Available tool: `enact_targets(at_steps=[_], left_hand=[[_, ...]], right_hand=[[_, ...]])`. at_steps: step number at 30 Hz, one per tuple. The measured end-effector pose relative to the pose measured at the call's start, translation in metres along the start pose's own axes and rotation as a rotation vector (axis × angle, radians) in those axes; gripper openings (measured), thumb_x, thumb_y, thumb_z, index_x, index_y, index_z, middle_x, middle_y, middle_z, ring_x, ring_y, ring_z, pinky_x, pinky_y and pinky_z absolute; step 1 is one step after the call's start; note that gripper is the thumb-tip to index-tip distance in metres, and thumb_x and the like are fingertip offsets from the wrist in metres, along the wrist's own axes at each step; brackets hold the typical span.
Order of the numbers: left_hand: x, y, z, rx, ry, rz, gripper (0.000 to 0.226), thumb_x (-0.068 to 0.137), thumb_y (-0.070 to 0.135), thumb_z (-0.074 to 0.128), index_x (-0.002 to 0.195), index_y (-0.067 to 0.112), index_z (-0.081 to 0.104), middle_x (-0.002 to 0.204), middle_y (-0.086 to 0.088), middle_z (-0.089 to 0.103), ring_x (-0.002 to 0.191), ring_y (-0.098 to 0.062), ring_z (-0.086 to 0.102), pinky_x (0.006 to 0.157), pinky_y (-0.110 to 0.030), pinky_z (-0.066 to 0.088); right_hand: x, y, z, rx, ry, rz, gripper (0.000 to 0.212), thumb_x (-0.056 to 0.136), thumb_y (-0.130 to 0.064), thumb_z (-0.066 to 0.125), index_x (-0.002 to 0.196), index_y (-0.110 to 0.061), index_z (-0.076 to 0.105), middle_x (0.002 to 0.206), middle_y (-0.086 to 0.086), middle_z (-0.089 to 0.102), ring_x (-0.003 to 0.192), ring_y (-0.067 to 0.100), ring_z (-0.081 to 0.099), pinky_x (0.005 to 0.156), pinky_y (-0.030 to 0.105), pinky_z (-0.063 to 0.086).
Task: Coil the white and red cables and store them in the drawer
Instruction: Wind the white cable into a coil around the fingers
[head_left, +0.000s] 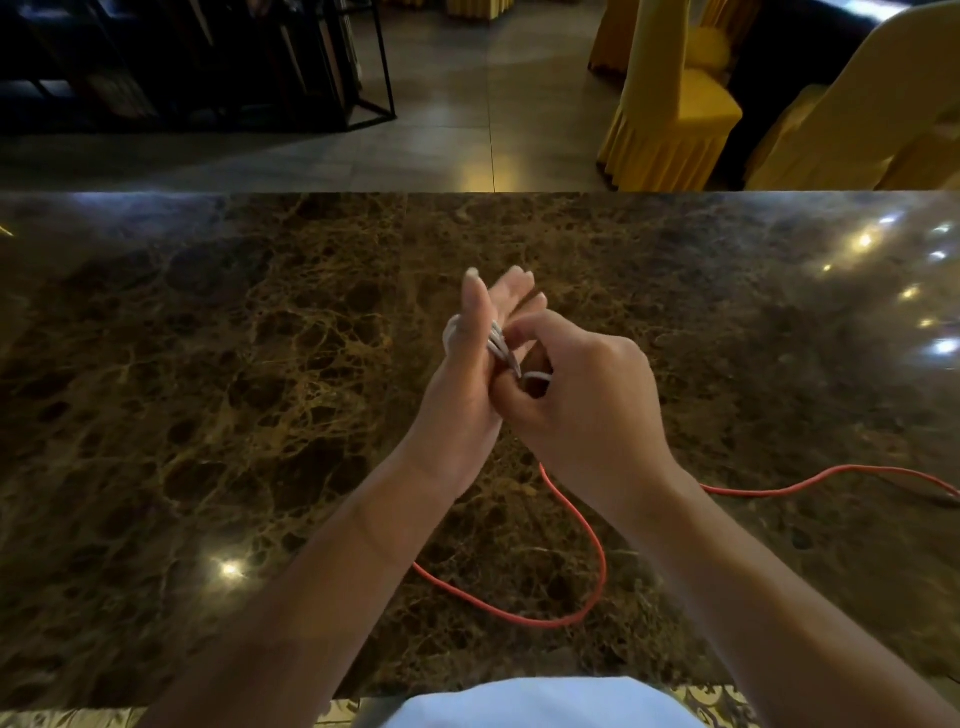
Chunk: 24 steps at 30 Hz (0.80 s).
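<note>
Head view: your straight left hand (467, 358) carries white cable (500, 347) loops; right hand (576, 395) pinches the end. Loops may slide off; red cable (597, 566) waits at 6 o'clock.

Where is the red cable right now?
The red cable lies loose on the marble table, looping under the forearms in the head view's lower middle and trailing off right.

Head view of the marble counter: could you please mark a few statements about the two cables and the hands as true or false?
1. The thin white cable is wound around the left hand. True.
2. The thin red cable is neatly coiled. False: it lies loose on the brown marble counter.
3. The right hand pinches the white cable. True.
4. An open drawer is visible. False: none shows.
</note>
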<state>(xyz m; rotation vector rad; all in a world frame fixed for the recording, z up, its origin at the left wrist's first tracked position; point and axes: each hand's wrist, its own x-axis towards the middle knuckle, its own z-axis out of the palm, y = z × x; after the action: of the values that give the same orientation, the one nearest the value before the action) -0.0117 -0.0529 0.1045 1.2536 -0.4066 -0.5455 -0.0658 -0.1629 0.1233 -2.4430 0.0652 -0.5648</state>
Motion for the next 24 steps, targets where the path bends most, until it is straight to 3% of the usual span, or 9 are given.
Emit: enact_targets(at_steps=[2, 4, 7, 9, 13, 16, 19, 21, 24], left_hand=[[0.0, -0.003, -0.005, 0.106, -0.005, 0.003, 0.107, 0.078, 0.086, 0.044, 0.153, 0.01, 0.045, 0.16, -0.005, 0.047, 0.148, -0.01, 0.044, 0.122, -0.035, 0.037], [-0.004, -0.002, -0.012, 0.117, -0.077, 0.024, 0.099, 0.088, 0.079, 0.035, 0.14, -0.002, 0.057, 0.152, -0.016, 0.054, 0.145, -0.023, 0.049, 0.118, -0.038, 0.042], [-0.003, 0.004, -0.015, -0.003, -0.228, -0.01, 0.103, 0.09, 0.077, 0.024, 0.145, -0.007, 0.048, 0.16, -0.02, 0.044, 0.151, -0.031, 0.041, 0.119, -0.042, 0.038], [0.002, 0.008, -0.016, -0.078, -0.341, -0.017, 0.107, 0.087, 0.076, 0.017, 0.152, -0.006, 0.037, 0.163, -0.019, 0.039, 0.153, -0.03, 0.036, 0.122, -0.045, 0.035], [0.0, 0.002, -0.001, -0.149, -0.17, 0.048, 0.108, 0.085, 0.08, 0.026, 0.16, 0.002, 0.029, 0.166, -0.012, 0.036, 0.155, -0.023, 0.034, 0.128, -0.044, 0.024], [-0.002, -0.001, 0.007, -0.136, -0.078, 0.099, 0.105, 0.085, 0.077, 0.018, 0.161, 0.005, 0.028, 0.167, -0.007, 0.035, 0.155, -0.016, 0.032, 0.13, -0.04, 0.019], [-0.004, 0.004, 0.006, -0.167, -0.047, 0.059, 0.101, 0.087, 0.078, 0.013, 0.161, 0.012, 0.031, 0.167, -0.002, 0.036, 0.155, -0.014, 0.031, 0.13, -0.04, 0.021], [-0.004, 0.002, 0.001, -0.187, -0.031, 0.008, 0.093, 0.092, 0.072, 0.007, 0.161, 0.015, 0.032, 0.167, 0.0, 0.036, 0.156, -0.015, 0.03, 0.13, -0.044, 0.019], [-0.005, -0.001, -0.003, -0.203, -0.041, -0.058, 0.091, 0.095, 0.07, 0.005, 0.161, 0.012, 0.031, 0.166, -0.003, 0.039, 0.154, -0.014, 0.035, 0.129, -0.043, 0.023]], right_hand=[[0.001, 0.003, -0.001, 0.094, -0.065, 0.057, 0.009, 0.092, -0.021, 0.071, 0.096, -0.015, 0.076, 0.069, -0.007, 0.071, 0.055, 0.006, 0.064, 0.053, 0.026, 0.054], [0.002, 0.005, -0.003, 0.34, -0.233, 0.161, 0.009, 0.093, -0.013, 0.071, 0.086, -0.012, 0.076, 0.065, -0.004, 0.069, 0.051, 0.005, 0.06, 0.048, 0.019, 0.046], [0.003, 0.009, -0.012, 0.786, -0.445, 0.33, 0.017, 0.091, 0.002, 0.069, 0.083, -0.01, 0.076, 0.054, -0.008, 0.058, 0.044, 0.002, 0.046, 0.046, 0.015, 0.036], [0.005, 0.013, -0.015, 0.878, -0.46, 0.334, 0.022, 0.091, 0.007, 0.067, 0.084, -0.012, 0.076, 0.052, -0.01, 0.054, 0.043, 0.002, 0.041, 0.044, 0.014, 0.034], [-0.003, 0.015, -0.005, 0.393, -0.134, 0.019, 0.013, 0.09, -0.003, 0.074, 0.099, -0.012, 0.076, 0.074, -0.007, 0.07, 0.06, 0.008, 0.063, 0.056, 0.018, 0.047], [-0.013, 0.01, 0.006, 0.223, 0.032, -0.128, 0.015, 0.093, -0.013, 0.071, 0.107, -0.009, 0.071, 0.079, -0.008, 0.07, 0.064, 0.006, 0.064, 0.057, 0.02, 0.051], [-0.01, 0.013, 0.002, 0.179, 0.101, -0.104, 0.039, 0.091, -0.02, 0.074, 0.126, -0.009, 0.061, 0.074, -0.011, 0.065, 0.057, 0.003, 0.06, 0.055, 0.02, 0.049], [-0.005, 0.015, -0.003, 0.126, 0.111, -0.127, 0.05, 0.09, -0.024, 0.076, 0.135, -0.011, 0.057, 0.076, -0.019, 0.06, 0.059, -0.007, 0.055, 0.056, 0.016, 0.046], [-0.005, 0.017, -0.004, 0.058, 0.121, -0.322, 0.039, 0.093, -0.016, 0.075, 0.131, -0.011, 0.066, 0.095, -0.01, 0.072, 0.068, -0.006, 0.062, 0.057, 0.024, 0.055]])
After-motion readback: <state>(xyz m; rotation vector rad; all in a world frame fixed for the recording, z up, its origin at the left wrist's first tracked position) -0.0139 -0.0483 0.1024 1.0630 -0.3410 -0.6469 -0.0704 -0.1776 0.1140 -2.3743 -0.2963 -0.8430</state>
